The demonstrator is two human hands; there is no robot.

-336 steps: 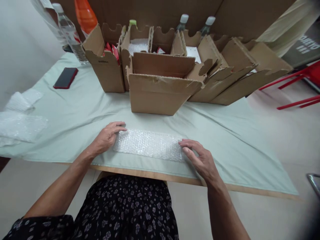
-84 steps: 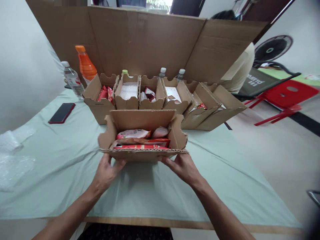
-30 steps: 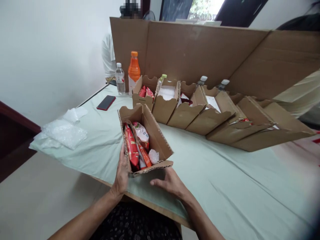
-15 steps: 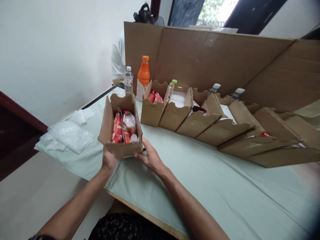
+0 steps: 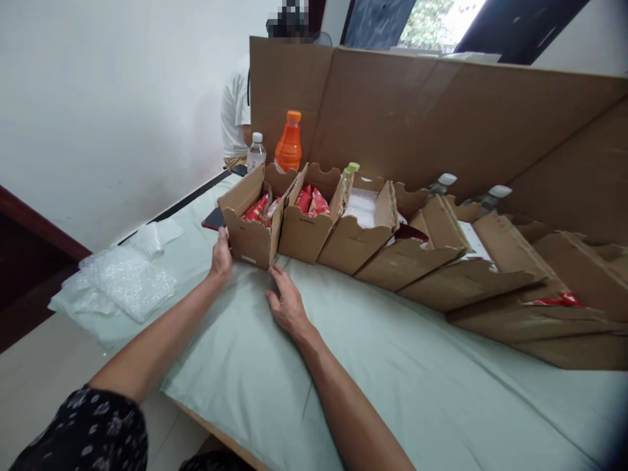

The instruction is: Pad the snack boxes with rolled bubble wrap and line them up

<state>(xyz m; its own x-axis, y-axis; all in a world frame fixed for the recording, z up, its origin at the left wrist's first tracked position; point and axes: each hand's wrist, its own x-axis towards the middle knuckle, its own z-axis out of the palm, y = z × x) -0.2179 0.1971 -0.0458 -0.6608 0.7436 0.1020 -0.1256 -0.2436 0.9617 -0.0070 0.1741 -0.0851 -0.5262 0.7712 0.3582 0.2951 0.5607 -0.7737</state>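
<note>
An open-topped cardboard box (image 5: 249, 243) with red snack packets (image 5: 256, 209) inside stands on the cloth at the left end of a row of similar boxes. My left hand (image 5: 222, 254) grips its left side near the front corner, its fingertips partly hidden behind the box. At the lower right front corner, my right hand (image 5: 289, 302) has its fingertips against or very near the cardboard, thumb spread away. Beside it on the right is another cardboard box (image 5: 300, 237), also with red packets. A dark flat object with a red edge (image 5: 212, 220) lies just left of the first box.
Bubble wrap (image 5: 132, 281) lies at the table's left side. An orange drink bottle (image 5: 289, 142) and a clear water bottle (image 5: 256, 154) stand behind the boxes. A tall cardboard panel (image 5: 417, 111) rises at the back. A person in a white shirt (image 5: 235, 111) is beyond it.
The box was held tilted in front of me by both hands; it has moved away and right, down into line with the row. My right hand has loosened. The dark flat object has come into sight.
</note>
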